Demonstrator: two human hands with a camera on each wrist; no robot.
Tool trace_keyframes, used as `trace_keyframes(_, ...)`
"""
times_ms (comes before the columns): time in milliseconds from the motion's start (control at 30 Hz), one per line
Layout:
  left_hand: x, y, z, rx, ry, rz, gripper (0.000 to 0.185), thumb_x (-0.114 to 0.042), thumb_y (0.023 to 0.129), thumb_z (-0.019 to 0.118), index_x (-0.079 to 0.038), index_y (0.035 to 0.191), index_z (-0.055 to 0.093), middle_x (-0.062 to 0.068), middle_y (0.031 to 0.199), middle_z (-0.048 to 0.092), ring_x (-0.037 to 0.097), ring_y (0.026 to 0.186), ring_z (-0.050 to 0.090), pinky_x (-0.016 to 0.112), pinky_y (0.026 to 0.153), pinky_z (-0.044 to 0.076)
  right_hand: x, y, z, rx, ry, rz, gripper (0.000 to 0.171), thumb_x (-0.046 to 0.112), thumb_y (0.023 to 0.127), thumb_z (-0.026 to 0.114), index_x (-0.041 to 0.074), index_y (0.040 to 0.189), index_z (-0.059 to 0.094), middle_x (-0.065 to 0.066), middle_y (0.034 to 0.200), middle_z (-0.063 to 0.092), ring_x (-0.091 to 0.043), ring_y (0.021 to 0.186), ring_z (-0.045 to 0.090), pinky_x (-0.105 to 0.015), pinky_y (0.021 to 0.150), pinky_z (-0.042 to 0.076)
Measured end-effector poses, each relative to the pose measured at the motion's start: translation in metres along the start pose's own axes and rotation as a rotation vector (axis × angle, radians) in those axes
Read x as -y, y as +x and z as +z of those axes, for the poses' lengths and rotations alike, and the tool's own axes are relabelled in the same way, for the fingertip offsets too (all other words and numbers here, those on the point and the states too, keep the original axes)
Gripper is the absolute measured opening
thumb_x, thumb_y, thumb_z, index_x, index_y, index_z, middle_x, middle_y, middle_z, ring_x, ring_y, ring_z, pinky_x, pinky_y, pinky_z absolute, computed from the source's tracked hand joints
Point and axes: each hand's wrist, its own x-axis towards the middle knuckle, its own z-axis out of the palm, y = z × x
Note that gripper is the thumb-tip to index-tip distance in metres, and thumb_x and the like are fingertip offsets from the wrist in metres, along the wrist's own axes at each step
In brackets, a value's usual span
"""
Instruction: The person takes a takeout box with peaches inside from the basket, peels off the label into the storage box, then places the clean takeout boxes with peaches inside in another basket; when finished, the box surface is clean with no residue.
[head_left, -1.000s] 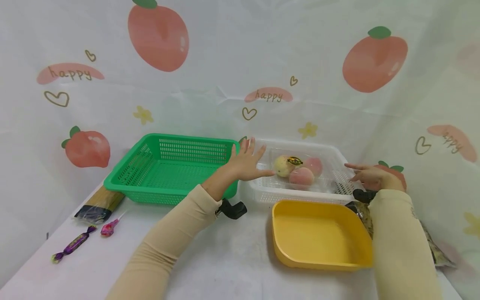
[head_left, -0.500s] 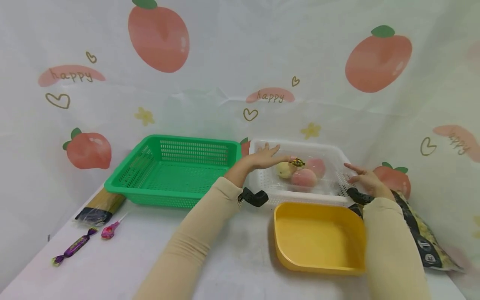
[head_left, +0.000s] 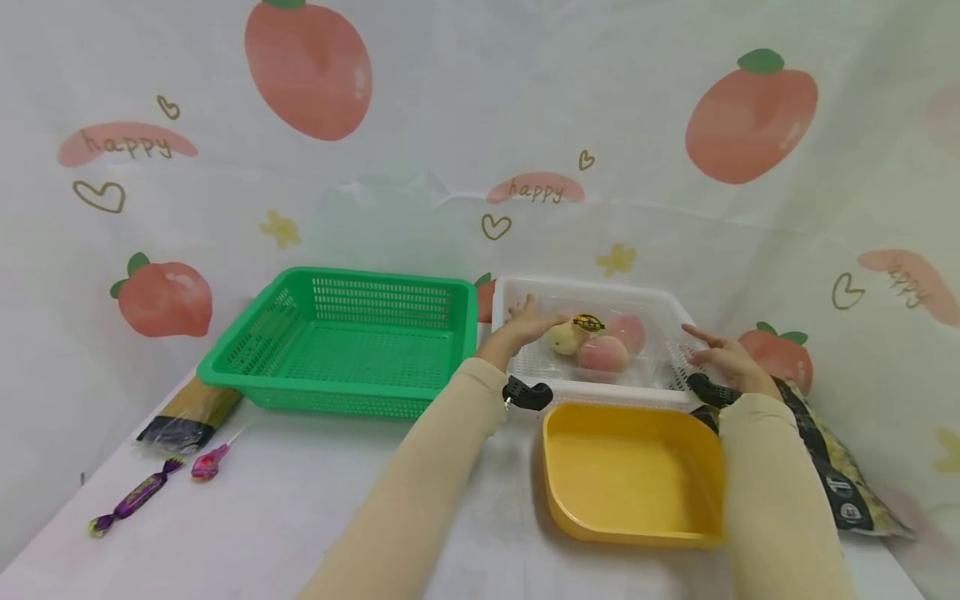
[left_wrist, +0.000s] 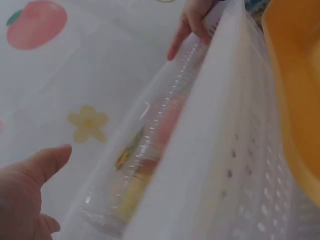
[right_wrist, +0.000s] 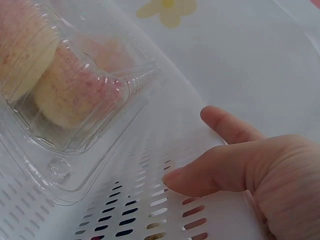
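Note:
The white basket (head_left: 600,390) holds a clear plastic box (head_left: 656,342) of several peaches (head_left: 602,354), with a black-and-yellow label on its lid. At the basket's left side is my left hand (head_left: 521,327), fingers spread and nothing in its grasp; its thumb reaches toward the peaches. In the left wrist view, this hand (left_wrist: 25,187) appears apart from the rim. My right hand (head_left: 727,360) grips the basket's right rim. The right wrist view has the right thumb (right_wrist: 200,175) inside the slotted wall and the index finger outside; the other fingers are mostly hidden.
A green basket (head_left: 330,392) stands to the left. The yellow tub (head_left: 633,475) sits in front of the white basket. At left lie a lollipop (head_left: 206,462), a purple-wrapped candy (head_left: 138,497) and a brown packet (head_left: 195,412). A black-and-gold bag (head_left: 840,475) lies beyond my right sleeve.
My left hand has moved rightward and down from above the gap between the baskets to the white basket's left side. The right hand stays at the right rim, slightly shifted.

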Motion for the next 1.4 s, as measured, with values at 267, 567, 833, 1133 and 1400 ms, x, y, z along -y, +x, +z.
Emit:
trace_keyframes(267, 0.010, 0.011, 0.013, -0.038, -0.137, -0.063, 0.087, -0.028, 0.093, 0.056, -0.025, 0.150, -0.009, 0.016, 0.156, -0.008, 0.036, 0.143, -0.009, 0.055, 0.114, 0.016, -0.002, 0.004, 0.001, -0.015, 0.008, 0.015, 0.068, -0.001, 0.087, 0.054, 0.008, 0.146, 0.020, -0.021, 0.153, -0.010, -0.044, 0.140, -0.002, -0.061, 0.112, 0.004)
trace_keyframes(567, 0.013, 0.014, 0.014, -0.024, -0.122, -0.116, 0.084, -0.025, 0.093, 0.055, -0.029, 0.150, -0.007, 0.011, 0.158, 0.003, 0.040, 0.140, 0.019, 0.064, 0.099, 0.035, -0.002, 0.005, 0.001, -0.028, 0.015, 0.020, 0.068, -0.001, 0.087, 0.054, 0.010, 0.145, 0.021, -0.021, 0.153, -0.009, -0.044, 0.139, -0.001, -0.061, 0.112, 0.004)
trace_keyframes(833, 0.014, 0.013, 0.016, 0.010, -0.151, -0.110, 0.082, -0.021, 0.095, 0.051, -0.031, 0.149, -0.010, 0.010, 0.158, 0.002, 0.041, 0.137, 0.026, 0.059, 0.090, 0.045, 0.000, 0.003, 0.002, -0.033, -0.018, 0.018, 0.068, -0.001, 0.087, 0.054, 0.007, 0.145, 0.019, -0.019, 0.154, -0.009, -0.045, 0.140, -0.002, -0.060, 0.112, 0.009)
trace_keyframes(1133, 0.012, 0.013, 0.015, 0.078, -0.173, -0.100, 0.079, -0.015, 0.097, 0.048, -0.030, 0.149, -0.011, 0.016, 0.157, 0.002, 0.012, 0.044, 0.033, 0.025, 0.048, 0.037, 0.002, 0.004, 0.002, -0.029, -0.024, 0.003, 0.070, -0.003, 0.087, 0.053, 0.004, 0.145, 0.014, -0.012, 0.152, -0.016, -0.039, 0.140, -0.016, -0.058, 0.113, 0.005)
trace_keyframes(1400, 0.011, 0.011, 0.014, 0.077, -0.269, -0.125, 0.078, -0.012, 0.097, 0.048, -0.030, 0.150, -0.006, 0.019, 0.156, 0.009, 0.016, 0.056, 0.052, 0.024, 0.053, 0.042, 0.005, 0.006, 0.002, -0.026, -0.110, -0.035, 0.072, -0.003, 0.087, 0.051, 0.004, 0.146, 0.011, -0.012, 0.152, -0.013, -0.039, 0.141, -0.013, -0.013, 0.070, 0.042)
